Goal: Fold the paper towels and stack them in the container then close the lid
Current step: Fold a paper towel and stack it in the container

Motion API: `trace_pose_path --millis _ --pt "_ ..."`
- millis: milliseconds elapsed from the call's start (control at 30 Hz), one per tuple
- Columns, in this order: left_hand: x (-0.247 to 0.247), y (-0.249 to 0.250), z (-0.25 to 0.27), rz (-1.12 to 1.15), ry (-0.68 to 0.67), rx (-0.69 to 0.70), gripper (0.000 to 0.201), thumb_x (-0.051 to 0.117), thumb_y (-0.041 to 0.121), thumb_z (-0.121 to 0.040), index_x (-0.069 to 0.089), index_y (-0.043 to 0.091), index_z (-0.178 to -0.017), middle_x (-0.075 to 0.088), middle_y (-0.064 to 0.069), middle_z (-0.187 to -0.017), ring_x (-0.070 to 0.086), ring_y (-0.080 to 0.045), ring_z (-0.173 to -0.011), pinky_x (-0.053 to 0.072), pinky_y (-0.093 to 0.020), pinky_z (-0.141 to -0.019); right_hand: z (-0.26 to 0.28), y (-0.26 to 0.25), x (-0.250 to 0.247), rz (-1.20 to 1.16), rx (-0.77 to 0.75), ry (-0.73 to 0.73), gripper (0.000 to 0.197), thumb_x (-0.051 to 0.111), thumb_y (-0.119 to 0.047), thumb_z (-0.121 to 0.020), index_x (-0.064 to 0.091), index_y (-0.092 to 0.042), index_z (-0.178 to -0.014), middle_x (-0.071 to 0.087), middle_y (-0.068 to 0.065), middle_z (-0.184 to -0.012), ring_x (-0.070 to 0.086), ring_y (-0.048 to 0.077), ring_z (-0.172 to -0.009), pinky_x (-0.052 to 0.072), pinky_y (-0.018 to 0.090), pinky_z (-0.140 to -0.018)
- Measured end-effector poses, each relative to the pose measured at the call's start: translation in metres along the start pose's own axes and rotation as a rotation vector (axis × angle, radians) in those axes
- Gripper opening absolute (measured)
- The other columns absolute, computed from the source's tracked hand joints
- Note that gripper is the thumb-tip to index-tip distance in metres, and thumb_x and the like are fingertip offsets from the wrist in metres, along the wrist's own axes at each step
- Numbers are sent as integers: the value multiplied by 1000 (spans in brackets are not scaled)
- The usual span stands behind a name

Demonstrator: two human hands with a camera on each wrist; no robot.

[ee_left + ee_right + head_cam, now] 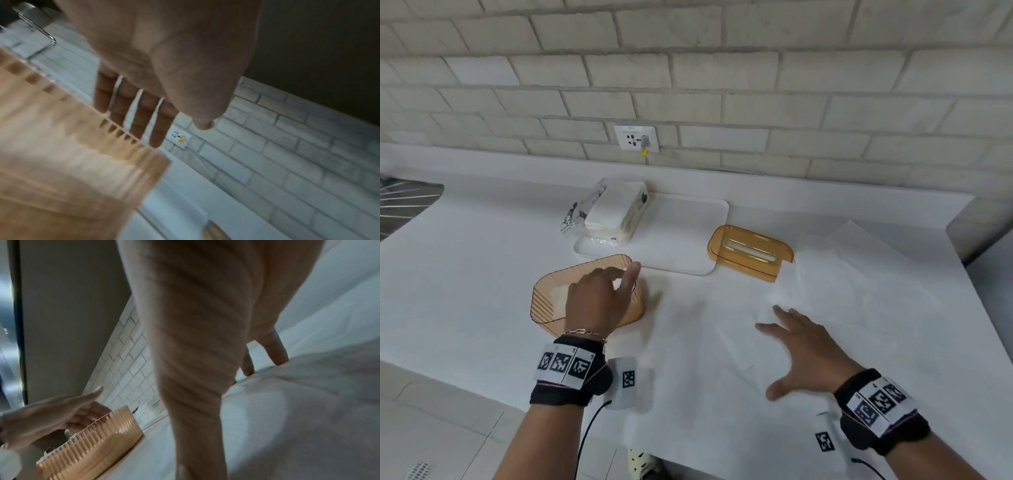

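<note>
An orange see-through container stands open on the white counter, left of centre, with a white towel lying inside. My left hand is over it, fingers reaching down inside and thumb stuck out; the left wrist view shows those fingers straight above the ribbed container wall. My right hand is spread flat, its fingertips touching an unfolded paper towel on the counter. More loose paper towels lie to the right. The orange slotted lid sits apart, behind them.
A white tray at the back holds an opened pack of paper towels. A wall socket sits in the brick backsplash. A dark ribbed surface is at far left. The counter's front edge runs just below my wrists.
</note>
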State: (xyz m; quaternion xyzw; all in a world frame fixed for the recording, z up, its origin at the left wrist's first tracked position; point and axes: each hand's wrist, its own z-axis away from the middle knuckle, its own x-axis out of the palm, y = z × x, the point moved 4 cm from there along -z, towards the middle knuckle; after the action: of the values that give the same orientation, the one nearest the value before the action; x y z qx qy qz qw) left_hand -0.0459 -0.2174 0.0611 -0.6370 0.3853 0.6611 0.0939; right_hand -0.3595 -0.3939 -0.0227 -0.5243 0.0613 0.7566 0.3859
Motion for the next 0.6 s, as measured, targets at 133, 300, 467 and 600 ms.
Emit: trace_pose_path --millis 133,300,467,600 --pt "29 48 47 181 -184 279 26 80 52 -84 76 32 -99 74 14 -95 70 -7 -85 59 -37 -81 -17 -19 1 20 42 36 126 76 -81 -66 9 -41 -165 -12 4 -175 -9 29 -162 11 55 -129" --pt "100 67 100 -190 -610 276 117 75 90 -52 41 35 -150 47 8 -141 47 -17 -128 42 -36 -106 -25 -24 -7 -19 57 76 114 75 -74 -75 17 -35 -165 2 6 -175 8 31 -160 19 54 -125" --pt "108 67 104 -405 -495 142 145 83 80 -54 6 22 -162 40 -6 -146 44 -29 -133 39 -42 -110 -28 3 -40 -50 36 241 82 76 -48 -90 36 -33 -160 31 -4 -168 32 22 -149 28 38 -121" --pt "110 55 95 -216 -610 -7 130 95 60 -54 20 21 -152 57 -7 -134 58 -30 -124 48 -41 -104 -42 -7 -50 -63 -79 140 80 79 -34 -91 38 -34 -159 36 -9 -165 30 18 -150 25 33 -120"
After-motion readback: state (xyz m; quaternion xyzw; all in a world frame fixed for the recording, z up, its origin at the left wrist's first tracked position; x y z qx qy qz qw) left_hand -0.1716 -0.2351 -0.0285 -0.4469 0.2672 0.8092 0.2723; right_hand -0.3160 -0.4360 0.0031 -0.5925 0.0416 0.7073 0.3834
